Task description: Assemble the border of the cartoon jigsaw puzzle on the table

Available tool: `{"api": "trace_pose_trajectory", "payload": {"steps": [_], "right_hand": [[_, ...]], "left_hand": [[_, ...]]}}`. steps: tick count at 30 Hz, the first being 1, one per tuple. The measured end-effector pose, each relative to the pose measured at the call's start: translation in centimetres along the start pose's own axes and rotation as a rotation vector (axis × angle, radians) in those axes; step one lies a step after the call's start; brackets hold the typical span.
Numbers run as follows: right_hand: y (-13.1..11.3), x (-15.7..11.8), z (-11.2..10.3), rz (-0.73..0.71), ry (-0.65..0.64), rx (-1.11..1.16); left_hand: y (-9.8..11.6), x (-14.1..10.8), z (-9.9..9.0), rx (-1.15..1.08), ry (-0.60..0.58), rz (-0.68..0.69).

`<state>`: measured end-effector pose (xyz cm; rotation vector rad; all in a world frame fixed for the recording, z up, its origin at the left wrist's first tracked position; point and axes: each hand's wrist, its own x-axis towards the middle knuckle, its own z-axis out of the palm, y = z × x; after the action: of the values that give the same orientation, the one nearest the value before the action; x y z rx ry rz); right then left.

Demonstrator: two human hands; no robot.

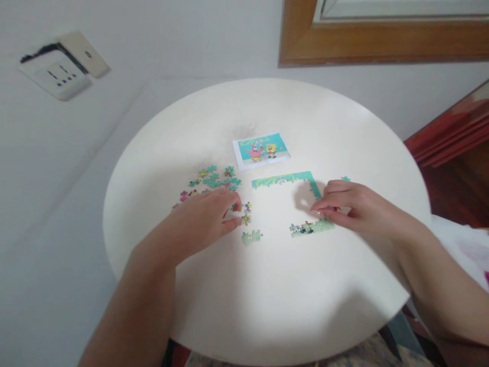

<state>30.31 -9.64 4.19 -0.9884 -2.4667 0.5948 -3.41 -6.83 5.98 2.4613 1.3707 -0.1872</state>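
Observation:
My left hand (pixel 208 214) rests over the left side of the table, thumb and forefinger apart. Its thumb tip is right beside a yellow and red puzzle piece (pixel 245 219), and it partly covers a pile of loose puzzle pieces (pixel 216 179). Between the thumb and fingers of my right hand (pixel 344 204) a small puzzle piece (pixel 316 212) is pinched, mostly hidden. A joined turquoise puzzle border (pixel 284 179) runs across the top and down the right. Below it lies a joined pale green bottom strip (pixel 311 228). Two pale green pieces (pixel 252 236) lie farther left.
A cartoon reference picture (pixel 263 150) lies behind the puzzle on the round white table (pixel 275 300). One loose turquoise piece (pixel 346 178) sits beyond my right hand. The wall, with a socket (pixel 61 74), stands behind the table.

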Motion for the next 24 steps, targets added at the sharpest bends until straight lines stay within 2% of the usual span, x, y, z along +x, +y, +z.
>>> {"api": "trace_pose_trajectory", "payload": {"steps": [4,10,17,24], "right_hand": [[0.1,-0.1,0.1,0.008,-0.008,-0.002],[0.0,-0.1,0.0,0.015,0.000,0.019],[0.1,0.0,0.1,0.000,-0.002,0.019],[0.1,0.0,0.1,-0.006,-0.001,0.030]], "left_hand": [[0.5,-0.1,0.5,-0.015,-0.006,0.061],[1.4,0.3,1.0,-0.022,-0.010,0.065],[3.2,1.0,1.7,-0.070,0.053,0.169],[3.8,1.3,2.0,-0.125,0.051,0.273]]}}
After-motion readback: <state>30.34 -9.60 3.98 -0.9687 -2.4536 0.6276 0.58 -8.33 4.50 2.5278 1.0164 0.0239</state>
